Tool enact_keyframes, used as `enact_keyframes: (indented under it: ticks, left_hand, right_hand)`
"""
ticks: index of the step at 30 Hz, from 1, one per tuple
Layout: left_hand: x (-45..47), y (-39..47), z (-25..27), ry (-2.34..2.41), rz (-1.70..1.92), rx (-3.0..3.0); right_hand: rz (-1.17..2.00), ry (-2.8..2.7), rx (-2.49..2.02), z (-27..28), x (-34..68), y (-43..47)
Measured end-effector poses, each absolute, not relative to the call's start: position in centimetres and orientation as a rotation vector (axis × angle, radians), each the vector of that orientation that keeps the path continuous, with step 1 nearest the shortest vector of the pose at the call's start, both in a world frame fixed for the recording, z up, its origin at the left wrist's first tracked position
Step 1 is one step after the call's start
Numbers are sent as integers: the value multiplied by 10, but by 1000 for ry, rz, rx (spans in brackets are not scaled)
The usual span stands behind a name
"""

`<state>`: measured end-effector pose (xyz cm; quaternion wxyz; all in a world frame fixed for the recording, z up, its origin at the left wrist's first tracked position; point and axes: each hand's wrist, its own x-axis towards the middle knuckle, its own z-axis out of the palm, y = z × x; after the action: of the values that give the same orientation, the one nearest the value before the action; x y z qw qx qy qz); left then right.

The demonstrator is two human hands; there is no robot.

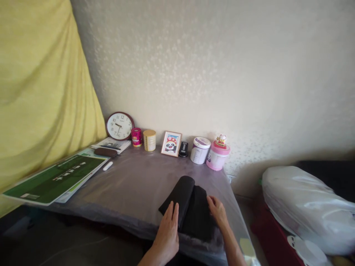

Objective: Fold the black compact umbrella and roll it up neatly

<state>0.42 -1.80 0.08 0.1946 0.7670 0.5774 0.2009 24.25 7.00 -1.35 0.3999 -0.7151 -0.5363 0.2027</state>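
Note:
A black folded cloth (pixel 198 211) lies near the front right edge of the table; its left part is doubled over into a thicker, rounded flap. My left hand (pixel 168 231) rests on that flap's lower left with fingers stretched out. At the cloth's right edge, my right hand (pixel 217 210) is closed, thumb and fingers pinching the fabric. What kind of garment or item the cloth is, I cannot tell.
Along the wall stand a clock (pixel 120 126), a pink can (pixel 136 137), a yellow-lidded tin (pixel 149 140), a panda picture frame (pixel 171 143), a black device (pixel 183 149) and two tubs (pixel 200 150). A green board (pixel 55 179) lies left. A white bag (pixel 305 207) sits right.

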Motion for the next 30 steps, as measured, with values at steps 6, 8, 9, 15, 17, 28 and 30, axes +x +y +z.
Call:
enact_keyframes:
  ticks: [6,8,9,15,17,28,30]
  left_hand:
    - [4,-19,2,1626,560,2129]
    - [5,-20,2,1640,541,2124]
    - [6,-20,1,1648,539,2121]
    - [8,-19,-2,1660,582,2071]
    - [8,-19,1,1658,558,2069]
    - [10,-18,1,1689,516,2124]
    - [11,-17,-4,1686,529,2136]
  right_hand:
    - [620,-1321,-1719,4,219,67]
    - [625,-1327,-1717,6,216,69]
    - [613,-1344,-1706,6,216,69]
    - [568,-1331,-1622,0,225,59]
    - [616,-1317,-1596,4,223,56]
    - [730,-1335,-1426,39,158,89]
    - [706,-1343,-1455,37,148,95]
